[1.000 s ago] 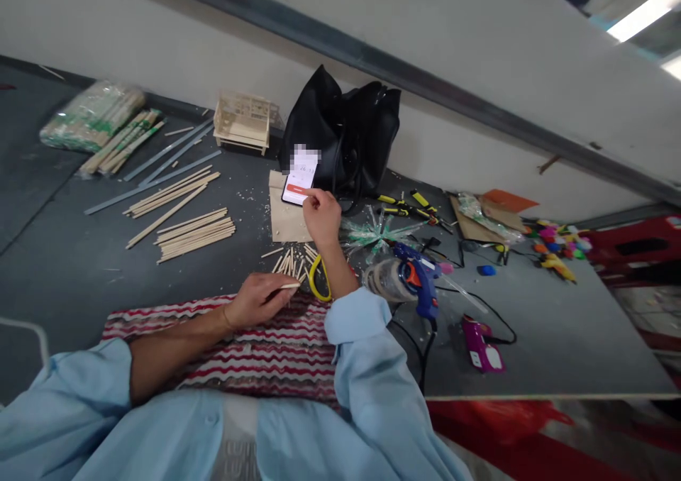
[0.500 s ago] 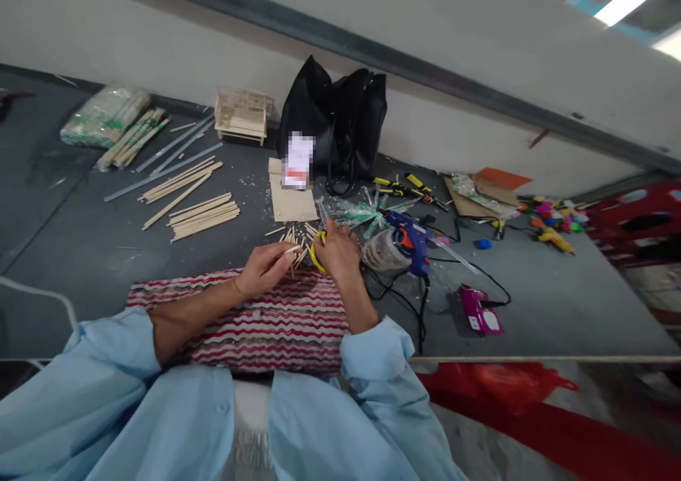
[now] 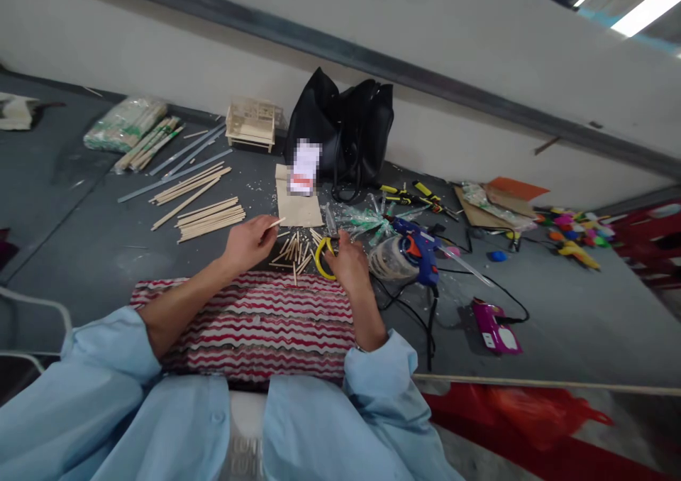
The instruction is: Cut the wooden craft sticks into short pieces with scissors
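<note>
My left hand is closed, pinching a short wooden stick between thumb and fingertips, above the dark table. My right hand is closed around a tool with a curved yellow handle; its working end is mostly hidden, so its exact kind is unclear. Between the hands lies a loose heap of short cut sticks. A striped red-and-white cloth lies under my forearms. Longer wooden sticks rest in rows to the left of my left hand.
A blue glue gun leans on a plastic jar to the right, with cables trailing. Behind are a black bag, a phone, a small wooden model bench and yellow-black hand tools. Bagged sticks lie far left.
My left hand has moved left and up, away from the heap, with the short stick in it. My right hand stays by the yellow-handled tool. The camera view has shifted slightly.
</note>
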`<state>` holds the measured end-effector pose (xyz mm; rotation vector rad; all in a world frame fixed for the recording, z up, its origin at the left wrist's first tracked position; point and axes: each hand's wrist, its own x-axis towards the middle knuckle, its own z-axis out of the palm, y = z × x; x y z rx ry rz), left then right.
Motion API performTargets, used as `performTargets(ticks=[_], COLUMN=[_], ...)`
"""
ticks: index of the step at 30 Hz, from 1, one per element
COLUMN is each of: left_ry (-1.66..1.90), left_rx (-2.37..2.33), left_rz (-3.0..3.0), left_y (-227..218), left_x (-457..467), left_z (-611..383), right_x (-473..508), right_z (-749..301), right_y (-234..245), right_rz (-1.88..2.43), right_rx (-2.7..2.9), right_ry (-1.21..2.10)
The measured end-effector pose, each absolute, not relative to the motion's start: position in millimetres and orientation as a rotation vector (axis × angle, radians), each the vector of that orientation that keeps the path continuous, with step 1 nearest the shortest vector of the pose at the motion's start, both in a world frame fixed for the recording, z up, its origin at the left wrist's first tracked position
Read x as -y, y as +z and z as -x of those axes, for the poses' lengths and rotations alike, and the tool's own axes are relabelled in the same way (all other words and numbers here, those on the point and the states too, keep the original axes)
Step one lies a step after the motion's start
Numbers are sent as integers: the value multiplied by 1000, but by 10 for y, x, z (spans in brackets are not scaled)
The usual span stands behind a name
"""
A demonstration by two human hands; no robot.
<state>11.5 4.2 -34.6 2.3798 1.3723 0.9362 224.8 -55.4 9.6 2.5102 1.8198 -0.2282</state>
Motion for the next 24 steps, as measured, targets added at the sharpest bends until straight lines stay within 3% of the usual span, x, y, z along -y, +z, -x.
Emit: performTargets(ticks=[5, 11, 18, 24], left_ry=[465, 143, 13, 76], left_rx=[-1747, -2108, -2086, -2120], left_rz=[-2482, -2271, -2175, -2137], left_y=[-114, 14, -32, -93], left_x=[-241, -397, -421, -471], left_z=[170, 516, 557, 584], right_x=[553, 558, 555, 526], right_z=[-2255, -2248, -2169, -2126], right_y=[125, 130, 149, 94], right_rz=[-2520, -2593, -2662, -2589], right_rx=[-1807, -1751, -1735, -2116], right_ry=[-232, -321, -329, -485])
